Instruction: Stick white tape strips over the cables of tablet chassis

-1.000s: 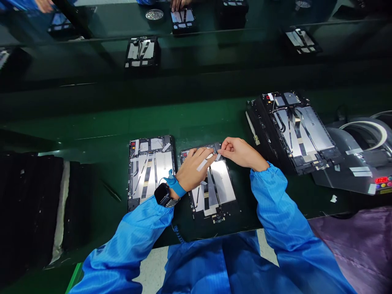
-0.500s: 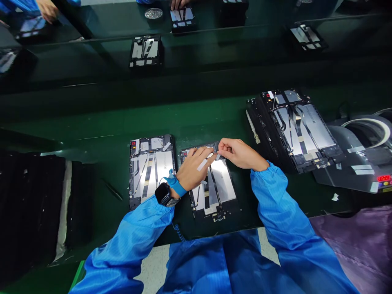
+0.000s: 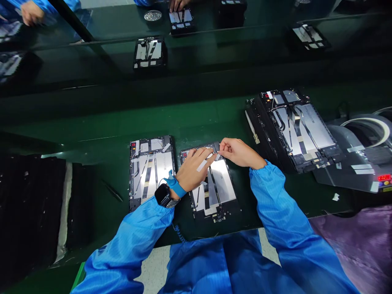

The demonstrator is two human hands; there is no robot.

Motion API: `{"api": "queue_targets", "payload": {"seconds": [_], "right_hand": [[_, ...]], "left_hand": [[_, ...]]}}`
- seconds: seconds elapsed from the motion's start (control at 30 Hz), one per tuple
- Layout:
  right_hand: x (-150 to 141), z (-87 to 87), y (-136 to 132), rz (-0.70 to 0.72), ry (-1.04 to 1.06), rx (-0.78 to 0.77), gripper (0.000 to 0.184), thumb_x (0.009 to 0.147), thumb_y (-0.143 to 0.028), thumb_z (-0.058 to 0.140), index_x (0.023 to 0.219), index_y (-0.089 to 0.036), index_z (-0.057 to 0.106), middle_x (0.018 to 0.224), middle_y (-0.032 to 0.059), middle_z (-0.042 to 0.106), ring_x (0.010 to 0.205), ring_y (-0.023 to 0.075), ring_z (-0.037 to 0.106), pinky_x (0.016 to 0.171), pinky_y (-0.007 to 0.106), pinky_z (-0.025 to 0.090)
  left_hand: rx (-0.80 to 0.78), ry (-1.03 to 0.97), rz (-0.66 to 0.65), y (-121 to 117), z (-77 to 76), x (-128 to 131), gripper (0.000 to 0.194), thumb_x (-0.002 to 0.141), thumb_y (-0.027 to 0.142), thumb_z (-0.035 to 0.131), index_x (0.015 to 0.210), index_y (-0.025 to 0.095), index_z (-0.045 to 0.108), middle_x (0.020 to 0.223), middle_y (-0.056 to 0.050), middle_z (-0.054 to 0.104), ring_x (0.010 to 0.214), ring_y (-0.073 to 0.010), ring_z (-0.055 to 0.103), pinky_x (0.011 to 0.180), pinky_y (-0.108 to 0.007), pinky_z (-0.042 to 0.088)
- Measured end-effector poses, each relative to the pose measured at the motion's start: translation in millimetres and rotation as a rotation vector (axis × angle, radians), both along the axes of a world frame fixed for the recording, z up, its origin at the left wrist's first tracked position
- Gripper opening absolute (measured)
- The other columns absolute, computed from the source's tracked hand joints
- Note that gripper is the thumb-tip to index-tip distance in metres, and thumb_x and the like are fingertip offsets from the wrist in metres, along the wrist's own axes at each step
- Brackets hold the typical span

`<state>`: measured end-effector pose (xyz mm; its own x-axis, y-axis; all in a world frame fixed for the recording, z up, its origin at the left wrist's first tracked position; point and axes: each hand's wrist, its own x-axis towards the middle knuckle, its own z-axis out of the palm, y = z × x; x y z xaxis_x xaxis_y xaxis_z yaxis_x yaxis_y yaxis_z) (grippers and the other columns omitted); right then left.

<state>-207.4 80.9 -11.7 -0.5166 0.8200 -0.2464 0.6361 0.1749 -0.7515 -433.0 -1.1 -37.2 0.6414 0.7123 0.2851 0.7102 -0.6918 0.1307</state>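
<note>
- The left hand [image 3: 194, 169] is lying open on a black open tablet with silver panels [image 3: 222, 185].
- The right hand [image 3: 240, 153] is pinching beside a small white strip [image 3: 217, 157]; holding it or not, I cannot tell.

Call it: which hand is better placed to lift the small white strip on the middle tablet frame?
Right, probably: the right hand has its fingertips at the strip, with nothing over them, while the left hand lies across the frame and reaches it less directly.
</note>
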Motion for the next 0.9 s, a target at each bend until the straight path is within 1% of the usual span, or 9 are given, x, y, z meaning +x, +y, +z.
{"api": "queue_targets", "payload": {"seconds": [0.27,0.43,0.53,0.63,0.73,0.83,0.9], "right_hand": [[1,-2.8,-1,0.010,0.012,0.020,0.014,0.095,-0.024,0.065,0.084,-0.020,0.058,0.071,-0.0025,0.062,0.066,0.0132,0.054,0.065,0.026,0.034],[0,-1.9,-2,0.001,-0.008,0.008,0.014,0.095,-0.023,0.065,0.084,-0.020,0.058,0.072,-0.0020,0.063,0.067,0.0136,0.055,0.065,0.026,0.035],[-2,-0.9,-1,-0.021,-0.029,-0.017,0.013,0.094,-0.022,0.065,0.083,-0.021,0.058,0.072,-0.0016,0.063,0.067,0.0137,0.055,0.064,0.026,0.036],[-4,-1.2,0,-0.075,-0.019,-0.034,0.014,0.090,-0.021,0.068,0.084,-0.022,0.055,0.068,-0.0031,0.061,0.065,0.0140,0.055,0.063,0.026,0.036],[-2,-4.2,0,-0.136,0.030,-0.065,0.020,0.086,-0.023,0.071,0.088,-0.023,0.051,0.064,-0.0058,0.057,0.063,0.0146,0.054,0.062,0.026,0.036],[1,-10.3,-4,-0.208,0.053,-0.038,0.010,0.093,-0.026,0.062,0.091,-0.023,0.052,0.065,-0.0054,0.055,0.062,0.0147,0.053,0.061,0.026,0.035],[2,-15.3,-6,-0.239,0.067,-0.011,0.009,0.095,-0.030,0.059,0.094,-0.023,0.052,0.066,-0.0054,0.055,0.062,0.0148,0.052,0.061,0.026,0.034]], "left_hand": [[-0.013,0.005,0.006,0,-0.1,0,0.062,0.089,-0.002,0.052,0.148,0.017,0.051,0.146,-0.019,0.061,0.133,-0.0323,0.054,0.102,-0.050,0.046],[0.048,0.019,0.005,0,1.0,1,0.055,0.091,-0.001,0.052,0.144,0.012,0.054,0.143,-0.019,0.063,0.130,-0.0328,0.056,0.099,-0.048,0.047],[0.061,0.018,0.002,0,1.0,1,0.054,0.090,-0.001,0.053,0.142,0.012,0.055,0.142,-0.019,0.063,0.130,-0.0324,0.056,0.099,-0.047,0.047],[0.031,0.008,0.005,0,0.1,1,0.057,0.090,-0.001,0.053,0.145,0.013,0.055,0.143,-0.020,0.063,0.131,-0.0322,0.056,0.100,-0.048,0.047],[-0.015,0.005,0.018,0,-1.1,1,0.060,0.090,-0.001,0.053,0.148,0.016,0.054,0.144,-0.020,0.062,0.133,-0.0325,0.055,0.101,-0.050,0.047],[-0.026,0.008,0.023,0,-2.2,1,0.059,0.091,0.001,0.053,0.147,0.015,0.054,0.145,-0.020,0.062,0.133,-0.0332,0.055,0.102,-0.051,0.047],[-0.019,0.009,0.024,0,-2.7,1,0.057,0.091,0.000,0.052,0.146,0.015,0.055,0.144,-0.020,0.062,0.133,-0.0330,0.055,0.102,-0.051,0.047]]}}
